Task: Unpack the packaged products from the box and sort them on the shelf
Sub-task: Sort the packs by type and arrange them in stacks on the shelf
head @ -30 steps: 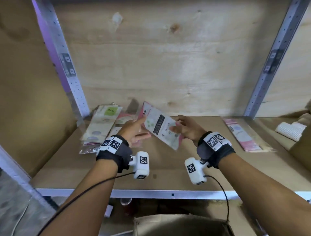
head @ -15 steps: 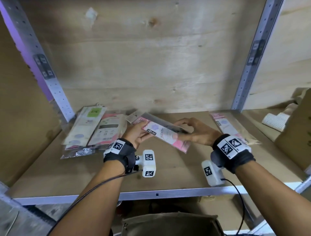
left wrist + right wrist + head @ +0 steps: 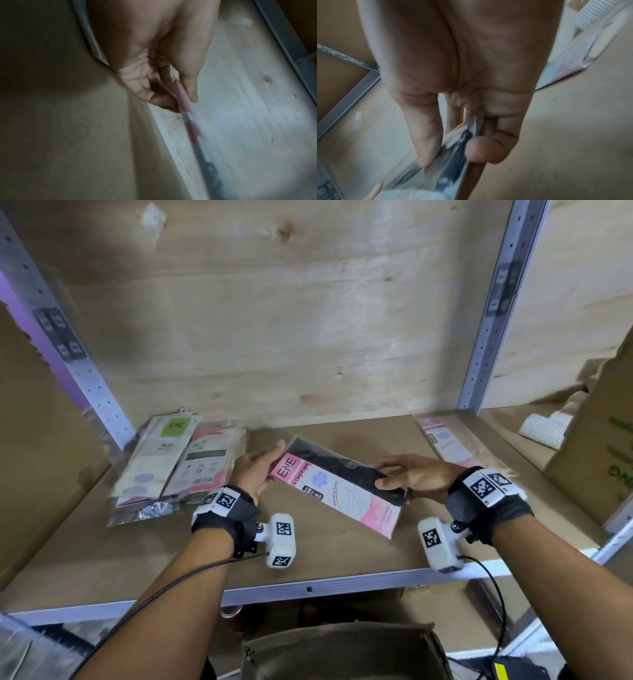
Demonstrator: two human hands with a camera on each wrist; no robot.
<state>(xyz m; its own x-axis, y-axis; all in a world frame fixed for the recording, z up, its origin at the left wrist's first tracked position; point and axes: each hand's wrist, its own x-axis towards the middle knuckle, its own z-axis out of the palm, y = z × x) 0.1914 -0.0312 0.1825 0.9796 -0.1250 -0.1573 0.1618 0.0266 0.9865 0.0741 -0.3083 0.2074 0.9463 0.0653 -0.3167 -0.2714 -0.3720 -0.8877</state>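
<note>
A flat pink-and-black stocking packet (image 3: 337, 486) marked ENE hangs just above the shelf board (image 3: 325, 549), held at both ends. My left hand (image 3: 262, 469) pinches its pink top end, thumb on one face and fingers on the other (image 3: 181, 100). My right hand (image 3: 407, 479) grips the far end, thumb over the clear film (image 3: 453, 152). A pile of similar packets (image 3: 178, 460) lies at the shelf's left back. One more pink packet (image 3: 445, 443) lies at the right back.
Metal uprights (image 3: 493, 313) stand left and right of the plywood back wall. A cardboard box (image 3: 599, 453) and a white ribbed roll (image 3: 544, 428) sit in the bay to the right. Below the shelf edge is an open brown box (image 3: 342, 652).
The packet was turned over from its white back face to its pink front and lowered flatter toward the shelf. Both hands kept hold of it.
</note>
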